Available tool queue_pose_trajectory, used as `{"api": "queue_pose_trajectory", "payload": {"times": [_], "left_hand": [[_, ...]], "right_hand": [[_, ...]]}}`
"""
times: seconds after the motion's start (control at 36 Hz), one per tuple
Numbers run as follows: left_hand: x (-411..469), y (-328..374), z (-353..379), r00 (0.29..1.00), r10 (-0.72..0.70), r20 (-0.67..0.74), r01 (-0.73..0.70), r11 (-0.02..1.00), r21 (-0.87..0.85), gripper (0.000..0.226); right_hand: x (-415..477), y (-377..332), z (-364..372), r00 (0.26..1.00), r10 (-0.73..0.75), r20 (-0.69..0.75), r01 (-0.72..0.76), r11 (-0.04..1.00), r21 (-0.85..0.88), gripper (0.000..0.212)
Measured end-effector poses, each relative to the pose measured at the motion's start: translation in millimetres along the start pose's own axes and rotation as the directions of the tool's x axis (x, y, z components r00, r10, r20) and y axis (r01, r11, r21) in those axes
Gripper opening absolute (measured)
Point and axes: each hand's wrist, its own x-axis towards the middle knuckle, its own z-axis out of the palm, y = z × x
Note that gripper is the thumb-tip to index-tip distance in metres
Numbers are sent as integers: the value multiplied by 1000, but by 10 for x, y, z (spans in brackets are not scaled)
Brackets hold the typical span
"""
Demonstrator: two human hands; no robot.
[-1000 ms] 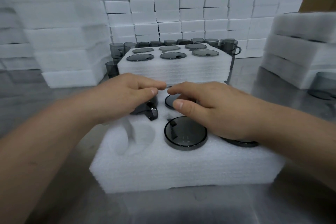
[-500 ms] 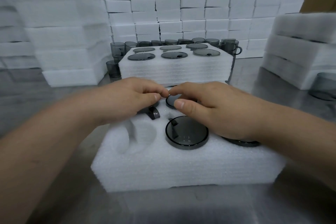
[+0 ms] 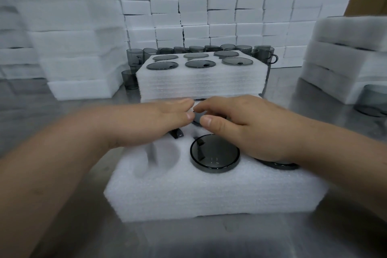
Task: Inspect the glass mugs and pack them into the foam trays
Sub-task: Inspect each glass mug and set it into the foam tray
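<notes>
Covering upper-left mug (image 3: 177,133) in foam tray (image 3: 209,195), left hand (image 3: 150,119) flat, fingers straight; right hand (image 3: 247,125) curled over upper-middle mug (image 3: 196,120), grip unclear.

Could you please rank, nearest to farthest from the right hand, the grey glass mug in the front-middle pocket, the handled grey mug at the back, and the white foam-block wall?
1. Grey glass mug in the front-middle pocket, beside the right hand.
2. Handled grey glass mug, back right.
3. White foam-block wall, rearmost.
</notes>
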Motion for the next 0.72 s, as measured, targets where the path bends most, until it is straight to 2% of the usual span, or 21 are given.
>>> {"api": "queue_pose_trajectory", "payload": {"times": [0.14,0.25,0.31,0.39,0.42,0.47,0.53,0.58,0.64,0.72], "left_hand": [[-12,94,24,1000,30,10,-31,986,161,86],[-2,130,60,1000,-31,-1,29,947,319,93],[1,127,60,999,-40,-10,41,944,327,92],[-41,153,39,997,-75,-9,75,965,251,86],[-59,179,34,995,-88,-45,95,972,213,83],[-98,239,13,966,-109,-235,142,982,126,63],[-110,281,-39,854,-108,-509,152,987,45,47],[-132,296,-69,732,-66,-678,97,995,8,43],[-143,279,-72,695,-76,-715,109,994,1,39],[-95,214,-8,741,-129,-660,161,987,-12,36]], "right_hand": [[0,3,-6,1000,2,1,-2,1000,-11,53],[4,-5,-1,1000,3,-4,-3,1000,-9,54],[6,-5,-2,1000,4,-1,-4,1000,-7,54],[6,-6,-3,1000,2,7,-2,1000,-7,52],[6,-7,-2,1000,2,9,-2,1000,-7,53],[5,-7,-4,1000,14,10,-14,1000,-11,58],[0,-6,-12,999,34,12,-34,999,-23,64],[-3,-2,-15,999,39,17,-38,999,-34,66],[1,-1,-12,999,41,19,-40,998,-38,67],[6,2,-8,999,39,18,-39,999,-35,67]]}}
